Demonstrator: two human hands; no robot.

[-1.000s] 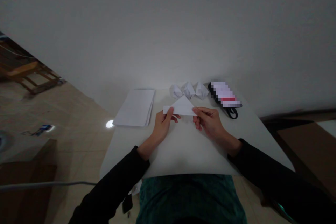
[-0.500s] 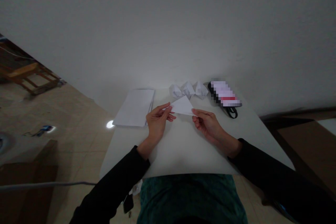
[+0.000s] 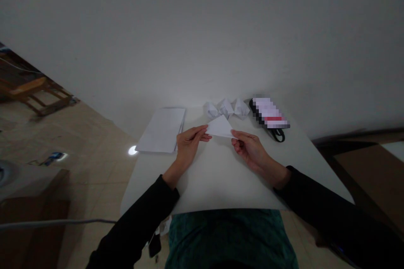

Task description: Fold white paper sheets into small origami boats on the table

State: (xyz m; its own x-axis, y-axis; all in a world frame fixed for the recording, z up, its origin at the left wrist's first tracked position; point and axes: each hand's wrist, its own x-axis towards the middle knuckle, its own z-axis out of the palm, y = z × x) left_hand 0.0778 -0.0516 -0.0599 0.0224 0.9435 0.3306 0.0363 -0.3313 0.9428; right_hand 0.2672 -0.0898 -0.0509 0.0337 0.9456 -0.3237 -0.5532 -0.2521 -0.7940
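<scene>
Left grip [image 3: 189, 145] is pinching the folded paper triangle [image 3: 220, 127] at one corner and has swung it to a tilt, right grip [image 3: 248, 147] is pinching the far corner, paper hanging between them above the counter [image 3: 221, 180].

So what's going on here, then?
A person is holding a folded white paper triangle between their left hand and right hand, above a white table. Three folded paper shapes sit beyond it, and a stack of white paper lies to the left.
</scene>
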